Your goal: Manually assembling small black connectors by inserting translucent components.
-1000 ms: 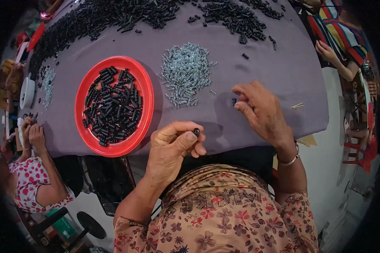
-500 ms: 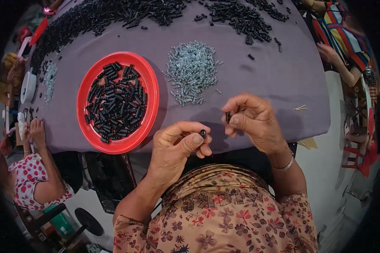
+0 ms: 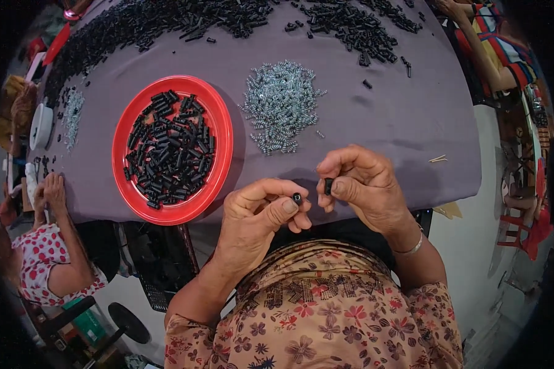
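Between thumb and forefinger, my left hand point(image 3: 258, 212) pinches a small black plastic tube point(image 3: 297, 198), its round open end facing up toward me. Close by on the right, my right hand point(image 3: 369, 187) is closed on a short black plastic piece point(image 3: 328, 186), mostly covered by the fingertips. A narrow gap separates the two pieces. Beyond the hands lies a heap of small silvery coil springs point(image 3: 280, 104). Left of it, a red oval tray point(image 3: 226, 141) holds many black plastic tubes point(image 3: 172, 147).
A grey cloth covers the table point(image 3: 412, 123). Large heaps of black plastic parts point(image 3: 184, 21) lie along its far side, with a loose one point(image 3: 367, 84) nearer. Thin sticks point(image 3: 437, 158) rest at the right. Other people sit at the left and far right; a white bowl point(image 3: 41, 126) stands left.
My right hand has moved down and slightly left, bringing its black piece closer to the left hand's tube. My left hand has barely moved. The person at the far right has shifted an arm.
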The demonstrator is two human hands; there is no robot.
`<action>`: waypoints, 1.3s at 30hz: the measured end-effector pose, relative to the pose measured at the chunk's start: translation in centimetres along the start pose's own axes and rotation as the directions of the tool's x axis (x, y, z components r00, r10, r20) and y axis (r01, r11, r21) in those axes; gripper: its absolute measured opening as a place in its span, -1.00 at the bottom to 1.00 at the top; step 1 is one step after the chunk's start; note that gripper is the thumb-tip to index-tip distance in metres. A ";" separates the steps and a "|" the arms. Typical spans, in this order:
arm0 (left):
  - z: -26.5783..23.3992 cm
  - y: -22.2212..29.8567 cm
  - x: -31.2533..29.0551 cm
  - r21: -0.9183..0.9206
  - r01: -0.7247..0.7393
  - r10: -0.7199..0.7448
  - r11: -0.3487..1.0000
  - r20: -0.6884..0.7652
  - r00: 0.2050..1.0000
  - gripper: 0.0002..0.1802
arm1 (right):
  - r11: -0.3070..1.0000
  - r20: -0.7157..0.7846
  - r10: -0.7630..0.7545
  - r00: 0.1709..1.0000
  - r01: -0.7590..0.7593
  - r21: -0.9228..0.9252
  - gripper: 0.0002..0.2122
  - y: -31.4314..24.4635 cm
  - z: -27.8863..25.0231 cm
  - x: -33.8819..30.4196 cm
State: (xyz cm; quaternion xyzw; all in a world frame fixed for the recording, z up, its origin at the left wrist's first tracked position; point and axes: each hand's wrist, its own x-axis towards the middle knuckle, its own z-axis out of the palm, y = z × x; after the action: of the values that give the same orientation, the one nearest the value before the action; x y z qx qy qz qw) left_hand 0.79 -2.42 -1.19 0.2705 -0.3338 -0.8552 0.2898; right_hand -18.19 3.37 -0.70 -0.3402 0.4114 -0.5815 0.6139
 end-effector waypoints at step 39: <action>-0.1 -0.9 -0.6 -0.109 0.090 -0.084 0.990 0.060 0.995 -0.83 | 0.734 0.208 -0.407 0.889 0.454 -0.506 -0.90 0.0 1.0 1.0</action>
State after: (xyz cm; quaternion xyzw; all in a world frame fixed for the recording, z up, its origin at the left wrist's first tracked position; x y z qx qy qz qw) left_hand 0.96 -1.52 -1.69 0.2446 -0.2810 -0.8916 0.2576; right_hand -17.33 2.34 -0.39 -0.6091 0.4423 -0.5526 0.3577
